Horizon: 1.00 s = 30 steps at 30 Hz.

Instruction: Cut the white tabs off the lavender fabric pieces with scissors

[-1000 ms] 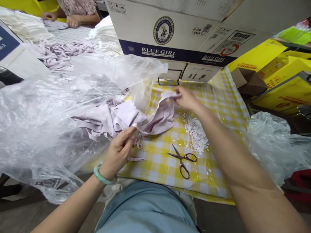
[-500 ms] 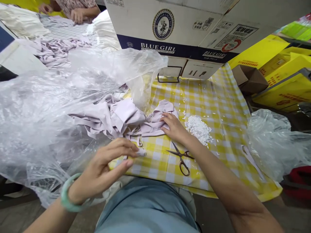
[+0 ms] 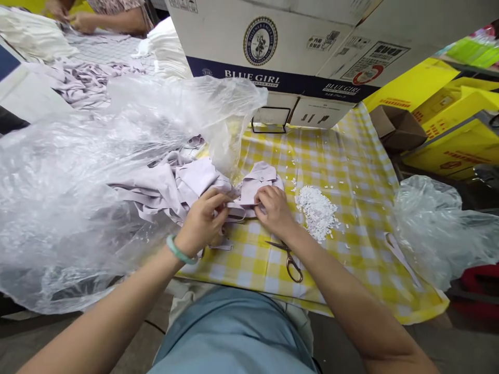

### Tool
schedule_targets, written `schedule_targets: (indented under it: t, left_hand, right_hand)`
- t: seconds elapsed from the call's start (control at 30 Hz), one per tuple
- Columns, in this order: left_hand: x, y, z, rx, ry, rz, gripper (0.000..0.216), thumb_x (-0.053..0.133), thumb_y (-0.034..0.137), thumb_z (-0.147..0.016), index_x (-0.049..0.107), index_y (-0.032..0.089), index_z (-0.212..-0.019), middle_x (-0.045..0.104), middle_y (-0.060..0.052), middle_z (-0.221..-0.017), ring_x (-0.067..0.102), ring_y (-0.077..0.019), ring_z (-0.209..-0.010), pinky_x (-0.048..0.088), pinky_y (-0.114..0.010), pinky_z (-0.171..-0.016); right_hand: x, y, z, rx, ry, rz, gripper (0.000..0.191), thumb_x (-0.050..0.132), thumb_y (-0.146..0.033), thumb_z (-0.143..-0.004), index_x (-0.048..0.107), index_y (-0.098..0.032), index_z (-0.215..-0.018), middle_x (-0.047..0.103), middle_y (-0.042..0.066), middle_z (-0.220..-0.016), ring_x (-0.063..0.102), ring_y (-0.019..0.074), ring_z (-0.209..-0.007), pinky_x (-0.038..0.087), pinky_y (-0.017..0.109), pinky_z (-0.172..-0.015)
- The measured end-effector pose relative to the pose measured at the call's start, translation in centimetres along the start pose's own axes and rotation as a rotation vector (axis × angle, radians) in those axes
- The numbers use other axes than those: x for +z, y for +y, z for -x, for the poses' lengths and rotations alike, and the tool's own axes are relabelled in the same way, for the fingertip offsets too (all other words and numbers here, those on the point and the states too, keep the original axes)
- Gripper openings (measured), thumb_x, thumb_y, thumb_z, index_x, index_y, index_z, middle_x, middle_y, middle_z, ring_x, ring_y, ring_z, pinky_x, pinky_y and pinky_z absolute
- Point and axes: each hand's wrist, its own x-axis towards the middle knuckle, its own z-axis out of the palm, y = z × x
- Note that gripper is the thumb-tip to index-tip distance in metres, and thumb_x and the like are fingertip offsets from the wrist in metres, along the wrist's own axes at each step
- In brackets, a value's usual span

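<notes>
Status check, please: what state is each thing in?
Left hand: pinching lilac fabric.
Right hand: fingers curled on the fabric; pinch unclear.
Lilac fabric: bunched at left, flatter by the right hand.
Scissors: lying down, partly hidden; opening unclear.
White bits: heaped, some scattered.
Loose strip: lying apart at right.
Clear plastic: crumpled.
Tablecloth: spread, creased.
Carton: standing.

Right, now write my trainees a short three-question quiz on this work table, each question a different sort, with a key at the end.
1. True or false: the left hand and the right hand are both touching the lilac cloth.

2. Which wrist wears the green bangle?
a) right
b) left
c) both

3. Fill in: the scissors and the heap of white scraps lie on a tablecloth checked in white and ____.

Key: 1. True; 2. b; 3. yellow
</notes>
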Motion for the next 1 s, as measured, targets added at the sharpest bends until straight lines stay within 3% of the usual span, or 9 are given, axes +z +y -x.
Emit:
schedule_targets:
  t: [0.13,0.3,0.4,0.5,0.57,0.63,0.77,0.9,1.0]
  left_hand:
    - [-1.3,1.8,2.4,-0.218,0.011,0.614,0.012,0.061,0.02,-0.086,0.074,0.019,-0.087,0.062,-0.007,-0.099,0.062,-0.0201,-0.095,0.052,-0.031,-0.082]
    - [-2.8,2.6,2.7,-0.504,-0.007,1.274,0.006,0.068,0.019,-0.071,0.069,0.015,-0.068,0.06,-0.006,-0.087,0.062,-0.0203,-0.087,0.055,-0.037,-0.089]
    - [-3.6,2.4,2.2,-0.646,-0.009,1.462,0.022,0.071,0.033,-0.069,0.066,0.012,-0.066,0.061,-0.007,-0.091,0.061,-0.0181,-0.078,0.059,-0.031,-0.071]
    - [-3.6,2.5,2.0,-0.739,-0.035,1.319,0.024,0.072,0.035,-0.075,0.07,0.012,-0.081,0.06,-0.005,-0.079,0.05,-0.0087,-0.059,0.039,-0.014,-0.043]
    - [-3.3,2.7,2.2,-0.755,-0.098,1.18,0.022,0.072,0.032,-0.079,0.069,0.013,-0.088,0.052,0.0,-0.064,0.04,-0.006,-0.052,0.027,-0.012,-0.04]
    - [-3.1,2.9,2.6,-0.744,-0.162,1.089,0.022,0.071,0.034,-0.08,0.067,0.013,-0.085,0.047,0.003,-0.059,0.035,-0.0051,-0.05,0.024,-0.013,-0.043]
    - [-3.3,2.8,3.4,-0.681,-0.219,0.93,0.025,0.068,0.038,-0.084,0.064,0.014,-0.082,0.052,0.001,-0.068,0.036,-0.0055,-0.054,0.026,-0.015,-0.047]
    - [-3.9,3.4,3.6,-0.463,-0.35,0.691,0.031,0.061,0.043,-0.09,0.072,0.015,-0.088,0.055,-0.002,-0.073,0.044,-0.0097,-0.061,0.035,-0.02,-0.053]
    - [-3.3,4.6,2.9,-0.185,-0.167,0.588,0.023,0.061,0.035,-0.091,0.075,0.017,-0.085,0.061,-0.01,-0.11,0.057,-0.0201,-0.1,0.048,-0.03,-0.088]
  right_hand:
    - [-0.6,-1.4,0.2,-0.054,0.014,-0.192,0.02,0.053,-0.016,-0.088,0.064,-0.02,-0.104,0.066,0.01,-0.118,0.051,0.0258,-0.118,0.033,0.042,-0.105]
    - [-1.3,-2.6,-1.0,0.058,-0.058,-0.75,0.014,0.053,-0.02,-0.084,0.064,-0.02,-0.092,0.07,0.006,-0.102,0.06,0.0215,-0.104,0.042,0.037,-0.098]
    - [-2.4,-2.6,-1.9,0.135,-0.092,-1.018,0.013,0.052,-0.022,-0.08,0.062,-0.02,-0.088,0.07,0.004,-0.097,0.061,0.0201,-0.098,0.044,0.035,-0.09]
    - [-3.3,-2.7,-2.6,0.147,-0.107,-1.152,0.008,0.051,-0.022,-0.076,0.059,-0.021,-0.079,0.072,0.003,-0.089,0.06,0.0207,-0.1,0.044,0.034,-0.089]
    - [-3.7,-2.9,-3.0,0.158,-0.115,-1.173,0.005,0.052,-0.022,-0.075,0.057,-0.021,-0.075,0.071,0.002,-0.082,0.06,0.0212,-0.1,0.044,0.033,-0.086]
    - [-3.8,-3.1,-3.1,0.164,-0.114,-1.161,0.004,0.052,-0.023,-0.074,0.056,-0.021,-0.074,0.07,0.002,-0.079,0.06,0.021,-0.097,0.044,0.031,-0.082]
    - [-4.0,-3.1,-3.4,0.197,-0.071,-1.116,0.005,0.054,-0.025,-0.073,0.056,-0.02,-0.075,0.062,-0.001,-0.075,0.056,0.0156,-0.076,0.041,0.027,-0.068]
    - [-3.8,-2.8,-4.3,0.183,-0.056,-1.051,0.006,0.056,-0.025,-0.073,0.054,-0.02,-0.074,0.052,-0.005,-0.069,0.047,0.0113,-0.063,0.037,0.025,-0.061]
    - [-1.9,-3.6,-5.1,0.143,-0.1,-0.987,0.007,0.057,-0.025,-0.074,0.057,-0.019,-0.077,0.057,-0.004,-0.073,0.053,0.013,-0.07,0.042,0.026,-0.067]
